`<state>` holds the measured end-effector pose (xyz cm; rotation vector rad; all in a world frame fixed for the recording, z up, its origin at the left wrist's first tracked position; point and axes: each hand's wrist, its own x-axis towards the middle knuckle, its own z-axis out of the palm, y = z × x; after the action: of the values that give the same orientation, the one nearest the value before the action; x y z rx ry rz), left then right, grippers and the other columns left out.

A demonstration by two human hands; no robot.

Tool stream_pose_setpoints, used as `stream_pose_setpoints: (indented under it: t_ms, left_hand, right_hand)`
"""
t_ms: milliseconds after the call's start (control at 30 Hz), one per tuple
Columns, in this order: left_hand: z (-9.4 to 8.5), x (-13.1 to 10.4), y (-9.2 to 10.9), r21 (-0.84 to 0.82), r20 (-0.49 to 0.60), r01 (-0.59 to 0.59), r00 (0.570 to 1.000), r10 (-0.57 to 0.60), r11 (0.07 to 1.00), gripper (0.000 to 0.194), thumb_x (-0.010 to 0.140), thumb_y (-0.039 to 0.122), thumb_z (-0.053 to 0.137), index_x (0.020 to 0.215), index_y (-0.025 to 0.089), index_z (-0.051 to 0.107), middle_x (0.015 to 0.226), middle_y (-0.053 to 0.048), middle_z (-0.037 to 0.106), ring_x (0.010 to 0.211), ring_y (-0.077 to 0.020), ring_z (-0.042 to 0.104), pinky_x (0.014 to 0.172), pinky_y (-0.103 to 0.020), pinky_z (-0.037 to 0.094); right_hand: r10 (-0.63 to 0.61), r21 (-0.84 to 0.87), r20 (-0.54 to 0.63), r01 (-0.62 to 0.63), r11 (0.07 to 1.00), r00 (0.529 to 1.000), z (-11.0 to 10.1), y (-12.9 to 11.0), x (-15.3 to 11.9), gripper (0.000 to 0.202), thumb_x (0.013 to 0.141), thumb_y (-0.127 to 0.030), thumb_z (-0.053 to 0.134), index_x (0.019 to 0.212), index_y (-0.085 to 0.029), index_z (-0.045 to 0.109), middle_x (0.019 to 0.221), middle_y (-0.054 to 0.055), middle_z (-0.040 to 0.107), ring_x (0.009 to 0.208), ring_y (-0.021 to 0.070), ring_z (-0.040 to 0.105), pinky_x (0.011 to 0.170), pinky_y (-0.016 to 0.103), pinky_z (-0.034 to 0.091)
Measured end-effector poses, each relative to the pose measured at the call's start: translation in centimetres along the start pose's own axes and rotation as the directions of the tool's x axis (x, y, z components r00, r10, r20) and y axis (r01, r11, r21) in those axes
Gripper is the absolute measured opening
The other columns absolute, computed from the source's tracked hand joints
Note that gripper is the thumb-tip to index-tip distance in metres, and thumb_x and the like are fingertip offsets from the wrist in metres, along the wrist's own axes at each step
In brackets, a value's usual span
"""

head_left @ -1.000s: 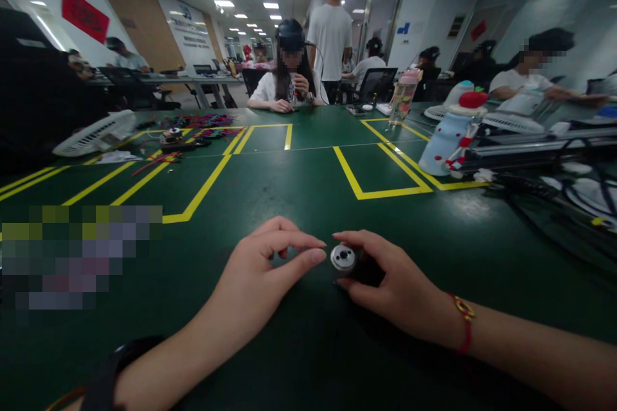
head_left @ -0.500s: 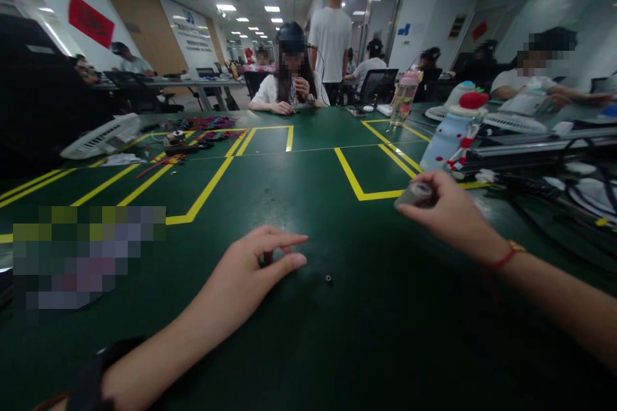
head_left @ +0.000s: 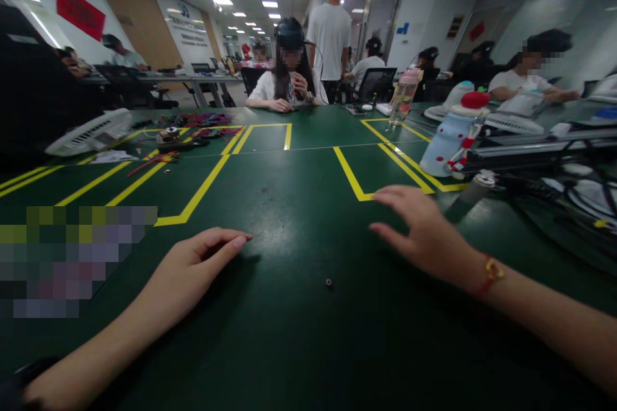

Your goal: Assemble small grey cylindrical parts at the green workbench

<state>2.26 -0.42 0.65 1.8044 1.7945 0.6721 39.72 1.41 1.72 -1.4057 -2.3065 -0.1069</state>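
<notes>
On the dark green table (head_left: 289,347) lies a small dark ring-like part (head_left: 328,283), between my hands and nearer me. My left hand (head_left: 200,260) is at the left of it, thumb and fingertips pressed together; whether anything small is pinched there is hidden. To the right, my right hand (head_left: 417,231) hovers with thumb and fingers apart, holding nothing. A grey cylindrical object (head_left: 477,186) stands beyond my right hand, close to the cables.
A blue bottle (head_left: 442,144) with a red top and a pink-lidded bottle (head_left: 403,99) stand at the back right. Black cables (head_left: 544,205) spread at the right. Coloured wires (head_left: 202,122) and a white fan-like device (head_left: 91,133) lie back left. A person (head_left: 284,87) sits opposite.
My right hand has let go of the grey object, which now stands to the right, and has moved slightly left and down. My left hand has drawn left and its fingers have closed.
</notes>
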Motion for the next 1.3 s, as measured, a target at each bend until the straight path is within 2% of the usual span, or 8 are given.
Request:
stream_pose_setpoints:
  t_ms: [67,167,233,333,467,600,1167,1300]
  left_hand:
    - [0.1,-0.1,0.2,0.008,0.016,-0.001,1.000,0.001,1.000,0.045,0.086,0.065,0.055,0.106,0.030,0.075,0.103,-0.002,0.078,0.095,-0.0274,0.071,0.082,-0.036,0.053]
    - [0.1,-0.2,0.1,0.012,0.023,-0.024,0.999,0.024,1.000,0.044,0.087,0.064,0.055,0.104,0.030,0.075,0.105,-0.002,0.078,0.096,-0.0272,0.071,0.084,-0.036,0.052]
    - [0.1,-0.3,0.1,0.007,0.024,-0.040,0.999,0.040,0.999,0.043,0.087,0.064,0.055,0.102,0.029,0.076,0.107,-0.003,0.078,0.098,-0.0275,0.070,0.084,-0.036,0.052]
    - [0.1,-0.4,0.1,-0.002,0.028,-0.056,0.998,0.056,0.998,0.042,0.087,0.063,0.055,0.100,0.029,0.076,0.107,-0.003,0.078,0.098,-0.0273,0.070,0.086,-0.037,0.052]
    - [0.3,-0.4,0.2,-0.005,0.020,-0.092,0.996,0.092,0.996,0.038,0.088,0.060,0.057,0.097,0.030,0.077,0.106,-0.003,0.078,0.099,-0.0266,0.070,0.088,-0.036,0.053]
    - [0.5,-0.4,0.3,0.002,0.015,-0.096,0.995,0.096,0.995,0.038,0.087,0.061,0.057,0.096,0.030,0.077,0.104,-0.002,0.078,0.097,-0.0264,0.071,0.086,-0.035,0.054]
    - [0.5,-0.5,0.0,0.009,0.044,-0.116,0.992,0.116,0.993,0.038,0.089,0.061,0.055,0.098,0.030,0.076,0.107,-0.003,0.077,0.101,-0.0273,0.069,0.090,-0.037,0.052]
    - [0.5,-0.6,0.1,0.009,0.044,-0.114,0.993,0.114,0.993,0.036,0.089,0.060,0.056,0.097,0.030,0.076,0.105,-0.002,0.077,0.099,-0.0257,0.070,0.088,-0.035,0.052]
  right_hand:
    - [-0.257,0.216,0.156,0.221,0.951,0.954,1.4,-4.6,-0.7,0.039,0.093,-0.040,0.055,0.129,-0.026,0.061,0.128,0.008,0.061,0.117,0.0228,0.055,0.099,0.043,0.045]
    - [-0.354,0.358,0.231,0.259,0.897,0.906,2.1,-7.1,-1.0,0.022,0.096,-0.029,0.052,0.103,-0.022,0.071,0.106,0.006,0.067,0.098,0.0178,0.059,0.087,0.036,0.049]
    - [-0.255,0.346,0.178,0.182,0.920,0.950,1.5,-5.5,-0.5,0.021,0.096,-0.028,0.050,0.095,-0.021,0.070,0.098,0.007,0.067,0.092,0.0177,0.059,0.084,0.036,0.050]
    - [0.083,0.018,0.057,-0.084,0.996,0.995,-1.2,0.4,0.9,0.024,0.095,-0.035,0.051,0.101,-0.022,0.070,0.107,0.008,0.067,0.100,0.0208,0.059,0.092,0.038,0.048]
    - [0.499,-0.369,-0.125,-0.507,0.779,0.858,-5.7,9.8,1.9,0.033,0.095,-0.034,0.049,0.108,-0.012,0.071,0.116,0.020,0.064,0.107,0.0310,0.057,0.089,0.045,0.041]
    - [0.698,-0.436,-0.069,-0.651,0.622,0.713,-8.0,15.5,1.1,0.031,0.090,-0.033,0.056,0.097,-0.009,0.075,0.094,0.022,0.069,0.083,0.0262,0.059,0.073,0.039,0.038]
    - [0.777,-0.357,-0.053,-0.738,0.572,0.628,-8.0,17.9,0.8,0.048,0.082,-0.055,0.063,0.102,-0.012,0.074,0.098,0.018,0.069,0.073,0.0188,0.051,0.071,0.035,0.037]
    - [0.802,-0.266,-0.032,-0.779,0.568,0.596,-8.1,17.7,0.8,0.034,0.082,-0.043,0.067,0.093,-0.012,0.075,0.097,0.018,0.069,0.078,0.0193,0.055,0.072,0.037,0.037]
